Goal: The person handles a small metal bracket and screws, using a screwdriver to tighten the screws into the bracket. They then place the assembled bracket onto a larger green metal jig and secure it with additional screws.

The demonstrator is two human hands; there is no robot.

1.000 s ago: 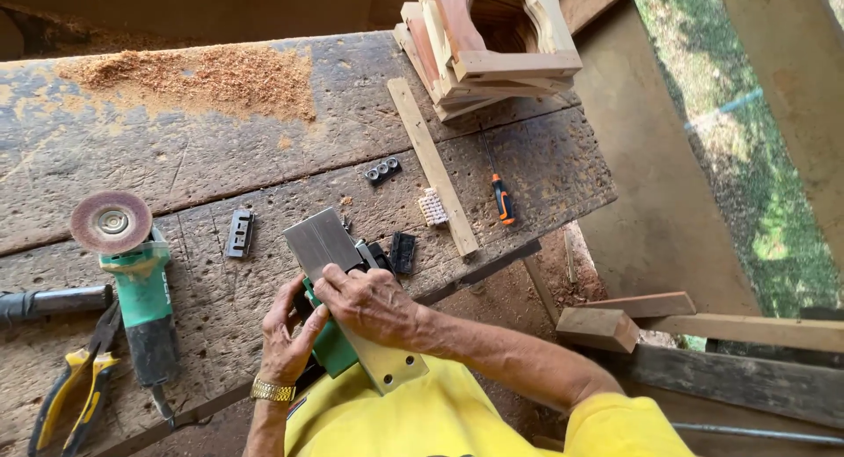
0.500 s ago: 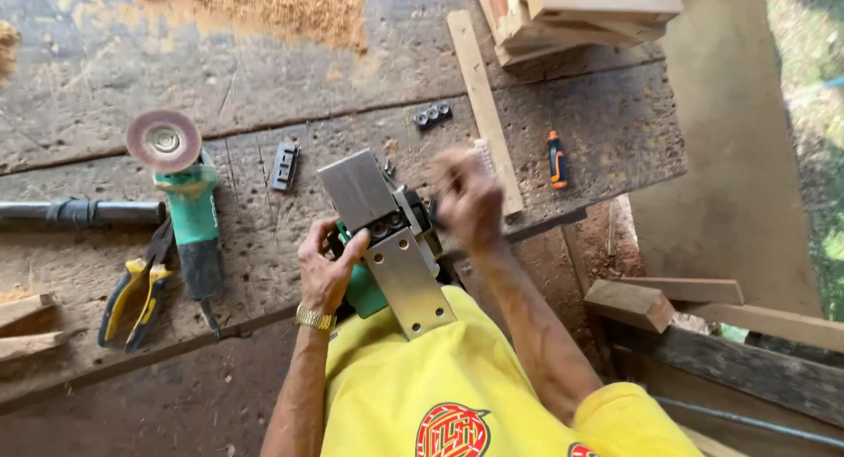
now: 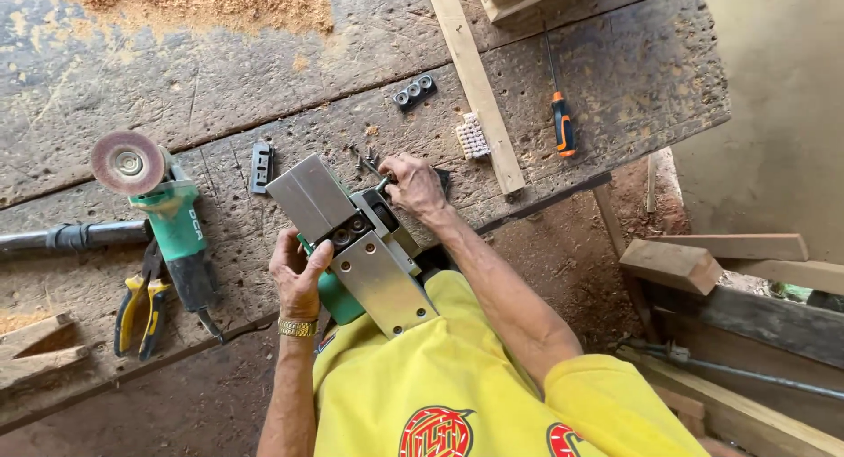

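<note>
An electric planer point(image 3: 352, 246) with a green body lies upside down at the near edge of the worn wooden workbench point(image 3: 615, 79), its metal sole plates facing up. My left hand point(image 3: 297, 268) grips its left side beside the cutter drum. My right hand point(image 3: 413, 183) is at the planer's far right side, fingers closed on a small green-handled tool there. A gold bracelet sits on my left wrist.
A green angle grinder point(image 3: 167, 220) and yellow-handled pliers point(image 3: 141, 312) lie at left. Small metal parts point(image 3: 260, 165), a bolt block point(image 3: 414, 91), a screw strip point(image 3: 472, 135), an orange screwdriver point(image 3: 561, 123), a wood slat point(image 3: 475, 79) and sawdust point(image 3: 202, 4) lie on the bench. Lumber point(image 3: 673, 264) sits right.
My right hand came down from above the planer onto its far right side and closed on a small tool. My left hand keeps hold of the planer.
</note>
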